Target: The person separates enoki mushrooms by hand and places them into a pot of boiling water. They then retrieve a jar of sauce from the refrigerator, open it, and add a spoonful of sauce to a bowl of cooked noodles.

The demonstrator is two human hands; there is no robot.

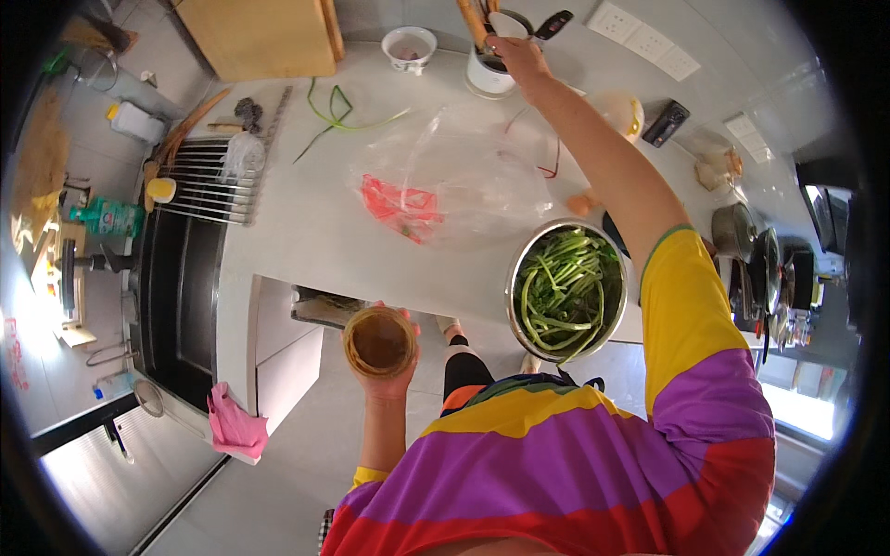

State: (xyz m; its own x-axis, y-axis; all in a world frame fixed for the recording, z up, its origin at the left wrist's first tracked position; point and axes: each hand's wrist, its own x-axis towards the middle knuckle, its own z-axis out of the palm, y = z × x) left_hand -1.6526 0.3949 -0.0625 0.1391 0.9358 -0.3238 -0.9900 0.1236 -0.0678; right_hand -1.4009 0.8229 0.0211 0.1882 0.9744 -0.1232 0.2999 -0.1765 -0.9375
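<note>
My left hand (388, 389) grips an open jar (353, 365) from below and around its side. Thick brown matter shows inside the jar, which I hold in front of the counter's edge. My right arm stretches to the back of the counter, where my right hand (523, 64) is among the utensils in a white utensil holder (488, 82). Whether its fingers close on a handle is hard to see. A metal bowl (512, 306) full of cut green leafy stems (563, 285) stands at the counter's front edge, below my right forearm.
A crumpled clear plastic bag (473, 187) with red parts covers the middle counter. Green stalks (348, 121), a white bowl (409, 61) and a wooden board (257, 42) are behind. The black sink (184, 292) with its rack (201, 174) lies left; pots (733, 229) stand right. A drawer (320, 309) sticks out below.
</note>
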